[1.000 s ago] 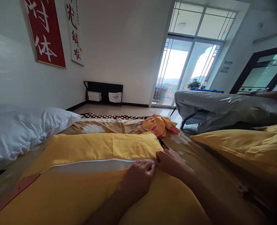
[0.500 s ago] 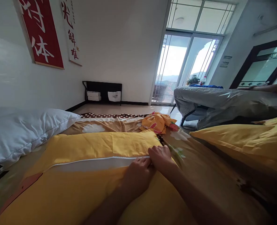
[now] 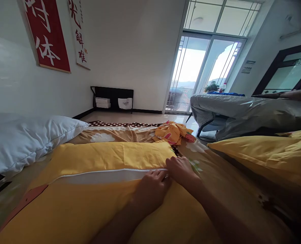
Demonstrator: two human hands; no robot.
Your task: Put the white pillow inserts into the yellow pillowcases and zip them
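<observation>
A yellow pillowcase [image 3: 109, 154] lies in front of me, its long zipper [image 3: 125, 169] gaping to bare a strip of the white pillow [image 3: 96, 177] inside. My left hand [image 3: 155, 186] is closed on the near edge of the opening, toward its right end. Just beyond and to the right, my right hand [image 3: 179, 168] pinches the zipper line near the pillowcase's right side. Both hands are close together. Whatever small zipper pull is between the fingers is hidden.
A white pillow [image 3: 38, 142] lies at the left, a second yellow pillow [image 3: 272, 150] at the right. Crumpled orange cloth [image 3: 172, 132] rests on the patterned bedspread [image 3: 208, 173]. Beyond stands a plastic-covered table [image 3: 242, 106], with another person's arm [image 3: 296, 95] on it.
My right hand has slid slightly to the right along the zipper line, and my left hand has shifted a little the same way. The camera view has moved slightly.
</observation>
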